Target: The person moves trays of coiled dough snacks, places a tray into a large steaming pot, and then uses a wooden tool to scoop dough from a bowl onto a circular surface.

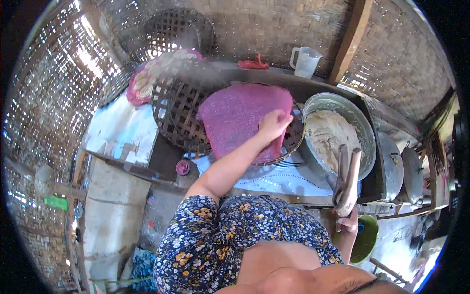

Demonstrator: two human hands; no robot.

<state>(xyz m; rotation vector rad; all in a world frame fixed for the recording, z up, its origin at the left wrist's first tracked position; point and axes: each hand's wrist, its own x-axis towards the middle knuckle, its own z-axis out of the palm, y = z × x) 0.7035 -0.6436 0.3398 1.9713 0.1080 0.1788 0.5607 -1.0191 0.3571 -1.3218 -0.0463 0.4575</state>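
Note:
A pink mesh cloth (240,115) is spread over a round open-weave bamboo tray (295,147). My left hand (275,125) reaches across it with the fingers closed on the cloth near its right side. Low on the right, my right hand (348,223) is closed around the lower end of a long wooden tool (348,188), made of what look like two pieces lying side by side and pointing upward. Behind the tool's upper end stands a big metal basin (368,130) with pale dough (330,132) in it.
At the back left, flat pale rounds (159,71) lie on pink mesh, with steam or smoke drifting nearby. A clear plastic pitcher (307,62) and a red bundle (253,62) sit on the back ledge. Pot lids (390,166) stand at right; a green tub (366,240) is below.

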